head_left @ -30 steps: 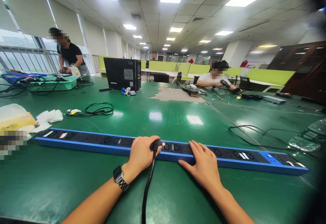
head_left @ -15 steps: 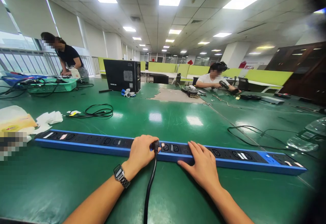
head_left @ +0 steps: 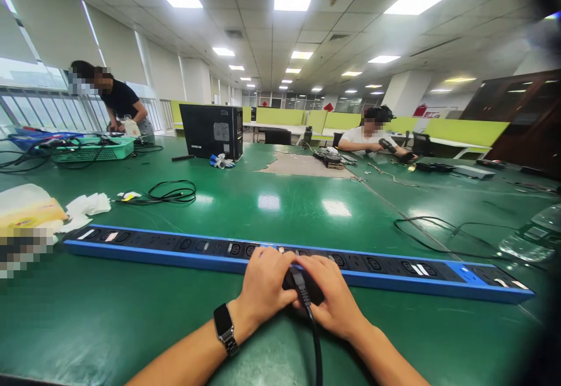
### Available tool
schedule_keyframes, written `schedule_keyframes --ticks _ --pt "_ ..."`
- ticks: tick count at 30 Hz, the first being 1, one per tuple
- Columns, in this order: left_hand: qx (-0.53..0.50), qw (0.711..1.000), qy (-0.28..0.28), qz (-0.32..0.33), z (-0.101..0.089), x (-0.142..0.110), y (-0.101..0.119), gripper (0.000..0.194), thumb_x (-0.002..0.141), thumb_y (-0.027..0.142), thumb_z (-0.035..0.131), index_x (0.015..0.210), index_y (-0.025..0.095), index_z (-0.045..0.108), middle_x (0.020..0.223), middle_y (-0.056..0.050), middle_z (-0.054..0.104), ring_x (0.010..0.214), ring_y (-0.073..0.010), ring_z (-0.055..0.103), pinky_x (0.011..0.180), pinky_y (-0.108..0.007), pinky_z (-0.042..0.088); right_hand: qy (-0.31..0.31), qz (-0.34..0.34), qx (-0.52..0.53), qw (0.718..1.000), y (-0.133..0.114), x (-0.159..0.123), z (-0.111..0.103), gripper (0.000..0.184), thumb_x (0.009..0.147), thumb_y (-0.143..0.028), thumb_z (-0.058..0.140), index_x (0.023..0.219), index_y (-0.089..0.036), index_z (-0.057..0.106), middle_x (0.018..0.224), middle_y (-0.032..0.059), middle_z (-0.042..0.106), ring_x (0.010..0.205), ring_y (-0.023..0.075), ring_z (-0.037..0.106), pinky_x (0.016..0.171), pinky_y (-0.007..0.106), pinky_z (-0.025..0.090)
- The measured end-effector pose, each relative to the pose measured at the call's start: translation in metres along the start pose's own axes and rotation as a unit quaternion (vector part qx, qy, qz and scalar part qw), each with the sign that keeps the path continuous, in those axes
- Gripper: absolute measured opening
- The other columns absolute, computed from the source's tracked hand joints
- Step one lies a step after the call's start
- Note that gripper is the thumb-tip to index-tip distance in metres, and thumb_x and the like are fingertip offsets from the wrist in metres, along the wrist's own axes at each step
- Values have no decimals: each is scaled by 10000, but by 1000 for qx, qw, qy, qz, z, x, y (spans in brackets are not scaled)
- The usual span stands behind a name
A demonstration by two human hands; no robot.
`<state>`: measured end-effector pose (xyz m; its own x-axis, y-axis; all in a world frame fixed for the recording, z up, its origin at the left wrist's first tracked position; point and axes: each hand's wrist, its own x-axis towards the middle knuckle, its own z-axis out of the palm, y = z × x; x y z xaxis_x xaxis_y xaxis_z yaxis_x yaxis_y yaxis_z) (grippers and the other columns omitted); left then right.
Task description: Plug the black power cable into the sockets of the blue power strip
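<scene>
A long blue and black power strip (head_left: 149, 252) lies across the green table, its row of sockets facing up. In front of its middle, both my hands meet around the black plug of a power cord (head_left: 300, 285). My left hand (head_left: 268, 281), with a watch on the wrist, is closed on the plug from the left. From the right, my right hand (head_left: 331, 295) curls around the same plug. The cord hangs from it toward me. My fingers hide the plug's front end, so whether it touches a socket cannot be seen.
Beyond the strip lie a coiled black cable (head_left: 170, 192), a black computer case (head_left: 210, 131) and a green basket (head_left: 99, 151). At right are a clear plastic bottle (head_left: 532, 234) and a loose cable. Two other people work farther off.
My left hand has moved right and toward me with the plug, away from the sockets. My right hand has left the strip's top and come in against the plug.
</scene>
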<state>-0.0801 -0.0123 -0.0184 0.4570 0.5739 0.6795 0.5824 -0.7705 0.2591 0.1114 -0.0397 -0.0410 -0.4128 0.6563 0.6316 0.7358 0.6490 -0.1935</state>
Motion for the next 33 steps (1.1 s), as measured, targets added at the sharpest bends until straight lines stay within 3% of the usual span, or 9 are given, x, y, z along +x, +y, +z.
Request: schedule_keyframes --ticks 4,7,9,11,14,20,26,33 --pt "21 998 -4 51 5 -2 4 344 746 295 679 1049 198 550 802 -46 669 770 -262 596 746 -417 433 21 -63 14 998 -1 1 -1 637 827 -598 572 1308 -181 535 1201 141 649 1079 267 584 930 435 468" --pt "7 998 -10 55 3 -4 2 448 794 321 673 1191 204 502 901 -63 684 846 -264 609 811 -428 436 55 -76 -7 996 1 -1 -6 511 854 -520 582 1261 -212 590 1101 112 693 1001 247 620 875 412 481" --pt "-4 999 -13 39 0 -5 -3 516 810 333 681 1264 221 464 993 -75 684 905 -268 612 847 -436 435 98 -33 -33 994 6 -3 -12 382 863 -434 589 1181 -228 645 1010 88 712 946 232 639 848 393 480" --pt "-8 1000 -15 17 -4 -6 -8 520 812 327 688 1274 229 469 1026 -82 678 936 -274 609 867 -447 436 141 53 -63 987 15 -6 -16 311 862 -429 584 1083 -234 685 948 78 716 908 232 644 838 391 472" --pt "-19 1000 -6 -15 -7 -6 -15 438 813 274 676 1220 220 523 989 -77 682 937 -274 607 877 -452 439 172 173 -81 966 29 -11 -17 359 868 -524 545 1012 -229 690 949 84 719 915 251 633 852 406 461" --pt "-46 998 9 -35 -5 -6 -19 349 805 196 652 1146 203 578 950 -61 693 908 -255 607 870 -443 444 137 241 -79 958 43 -13 -6 448 903 -580 448 1038 -211 663 1019 92 717 971 258 619 882 418 447" --pt "-59 997 6 -55 -3 -7 -18 325 805 176 644 1125 193 590 953 -61 694 900 -249 601 854 -433 449 90 224 -98 965 42 -5 -9 394 903 -551 479 1093 -250 649 1020 65 720 981 256 615 931 454 420" --pt "-64 997 2 -46 -3 -2 -10 270 813 174 640 1081 180 611 947 -69 692 885 -248 592 838 -428 448 34 204 -90 974 45 -2 -17 364 909 -513 488 1107 -251 646 1028 73 718 963 241 638 887 413 470"
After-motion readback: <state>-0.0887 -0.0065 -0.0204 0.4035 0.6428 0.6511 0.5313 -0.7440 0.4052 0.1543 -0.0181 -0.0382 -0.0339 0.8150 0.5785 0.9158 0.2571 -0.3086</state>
